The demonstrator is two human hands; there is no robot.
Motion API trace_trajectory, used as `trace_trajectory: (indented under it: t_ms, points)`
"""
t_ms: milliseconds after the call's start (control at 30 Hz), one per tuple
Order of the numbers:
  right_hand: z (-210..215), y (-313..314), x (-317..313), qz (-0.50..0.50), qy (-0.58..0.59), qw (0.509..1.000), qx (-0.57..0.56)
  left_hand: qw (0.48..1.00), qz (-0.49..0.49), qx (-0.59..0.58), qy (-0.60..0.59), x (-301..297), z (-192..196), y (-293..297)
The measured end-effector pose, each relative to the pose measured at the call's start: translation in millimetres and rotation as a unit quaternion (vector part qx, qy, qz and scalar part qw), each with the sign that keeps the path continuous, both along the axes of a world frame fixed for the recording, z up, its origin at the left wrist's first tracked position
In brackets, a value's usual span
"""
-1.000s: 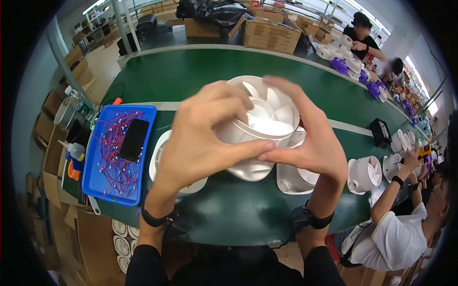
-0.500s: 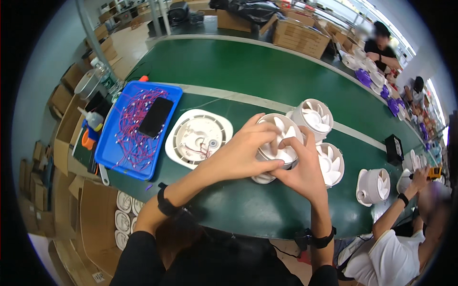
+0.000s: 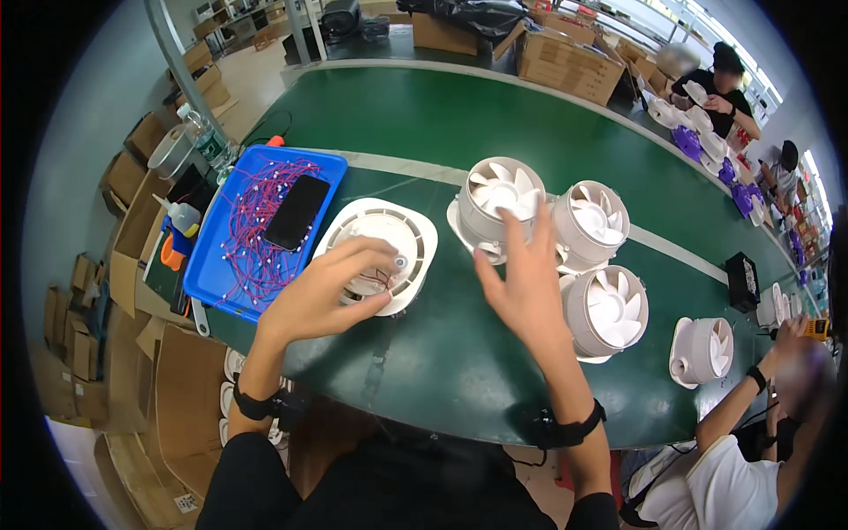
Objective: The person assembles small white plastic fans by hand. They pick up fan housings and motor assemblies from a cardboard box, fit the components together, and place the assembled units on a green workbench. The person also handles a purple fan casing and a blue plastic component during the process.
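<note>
My left hand hovers over a white square base with a round slotted middle and thin red and dark wires. Its fingers are loosely curved and apart; whether they touch the base I cannot tell. My right hand, slightly blurred, has its fingers spread at the near side of a white fan unit, a round drum with blades on a flat foot, and does not grip it. Two more fan units, one behind and one nearer, stand just to its right.
At left, a blue tray holds red-and-purple wires and a black phone. Farther right are another fan unit and a black box. A co-worker's hand holds a yellow tool beside them. An open carton stands below left.
Both hands have let go of the fan unit, which now stands farther back on the table. My left hand has moved left to the white base; my right hand's fingers have spread.
</note>
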State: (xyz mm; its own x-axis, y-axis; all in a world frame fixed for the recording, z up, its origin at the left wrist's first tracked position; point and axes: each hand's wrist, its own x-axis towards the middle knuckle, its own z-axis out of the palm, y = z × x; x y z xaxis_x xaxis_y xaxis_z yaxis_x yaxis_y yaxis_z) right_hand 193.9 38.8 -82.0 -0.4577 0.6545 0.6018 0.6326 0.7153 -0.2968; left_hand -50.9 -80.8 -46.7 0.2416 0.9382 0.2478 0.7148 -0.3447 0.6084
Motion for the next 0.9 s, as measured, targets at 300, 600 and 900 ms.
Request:
trace_trajectory:
  t_ms: [300, 600, 900]
  points:
    - [79, -5, -14, 0.385, -0.113, 0.886, -0.233, 0.952, 0.081, 0.227, 0.186, 28, -21, 11]
    - [118, -5, 28, 0.363, 0.016, 0.916, -0.168, 0.873, 0.141, -0.056, -0.463, -11, 28, 71]
    - [100, 22, 11, 0.294, 0.345, 0.868, -0.201, 0.643, 0.056, 0.076, -0.76, 49, 80, 110]
